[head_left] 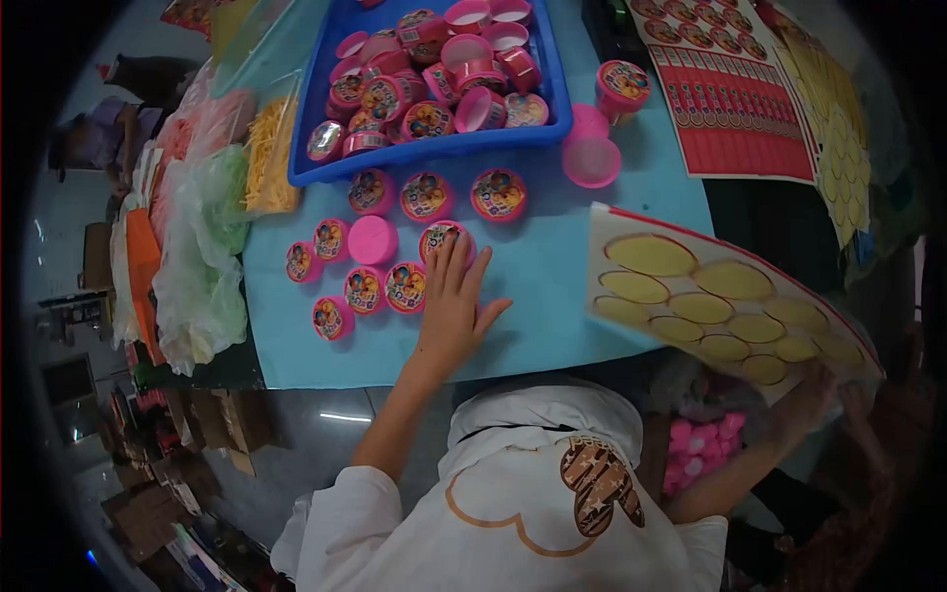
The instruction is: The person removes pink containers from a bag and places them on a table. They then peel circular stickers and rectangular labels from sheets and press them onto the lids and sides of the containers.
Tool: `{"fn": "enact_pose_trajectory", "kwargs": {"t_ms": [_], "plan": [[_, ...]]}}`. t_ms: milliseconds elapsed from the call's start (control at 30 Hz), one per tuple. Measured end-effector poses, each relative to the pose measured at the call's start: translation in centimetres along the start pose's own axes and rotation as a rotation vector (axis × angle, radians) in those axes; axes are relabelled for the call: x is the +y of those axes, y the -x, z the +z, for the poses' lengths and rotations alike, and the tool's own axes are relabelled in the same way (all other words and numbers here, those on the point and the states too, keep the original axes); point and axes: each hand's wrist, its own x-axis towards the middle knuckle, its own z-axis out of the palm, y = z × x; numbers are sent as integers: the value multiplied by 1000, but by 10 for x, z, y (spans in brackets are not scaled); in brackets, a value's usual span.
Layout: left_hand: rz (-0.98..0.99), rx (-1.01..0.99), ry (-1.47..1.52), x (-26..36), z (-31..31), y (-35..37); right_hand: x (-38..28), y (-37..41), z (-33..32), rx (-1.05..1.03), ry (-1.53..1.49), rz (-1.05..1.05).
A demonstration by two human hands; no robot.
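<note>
My left hand (452,301) lies with fingers spread over a round pink tub (434,237) that has a picture label on its lid. Around it on the blue tabletop stand several labelled pink tubs (405,286) and one with a plain pink top (372,240). At the right, my right hand (814,395) holds the lower edge of a sticker sheet (700,308) with yellowish round areas; the sheet is tilted and partly hides the fingers.
A blue tray (434,150) full of pink tubs stands at the back. Empty pink cups (592,162) and a printed sheet (740,143) are at the right rear. Plastic bags (202,257) lie at the left. Another person (109,143) is at the far left.
</note>
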Motion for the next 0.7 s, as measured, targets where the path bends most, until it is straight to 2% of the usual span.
{"fn": "enact_pose_trajectory", "kwargs": {"t_ms": [33,100,133,167,200,233,267,300,333,367,433,467,500,533,600,667,700], "plan": [[-6,13,-10,-6,-6,-3,-2,-5,7,-130,-124,-50],[-105,237,13,-18,-20,-10,-11,-13,13,-375,-345,-155],[-95,246,30,-21,-23,-17,-17,-18,12,-493,-439,-213],[-130,257,171,-23,-26,-25,-23,-22,9,-611,-528,-270],[-164,266,313,-22,-27,-35,-21,-21,11,-606,-509,-288],[18,261,207,-17,-27,-51,-9,-17,17,-530,-344,-192],[25,272,222,-14,-18,-67,3,-13,23,-450,-185,-97],[233,228,90,-9,-4,-83,12,-12,26,-446,-176,-112],[437,184,-48,-4,8,-98,21,-12,30,-497,-116,-29],[442,197,-45,4,18,-111,26,-13,31,-547,-58,56],[509,156,-225,14,33,-133,32,-14,27,-598,14,94],[514,165,-225,11,41,-139,35,-15,22,-651,85,144],[431,113,-260,9,49,-144,35,-17,18,-641,111,235],[350,59,-295,6,57,-147,36,-19,15,-635,112,234],[374,132,-259,1,58,-148,30,-24,13,-395,443,30],[404,200,-228,3,56,-148,15,-33,30,-375,441,-40],[382,237,-57,11,49,-143,3,-37,47,-360,440,-110]]}}
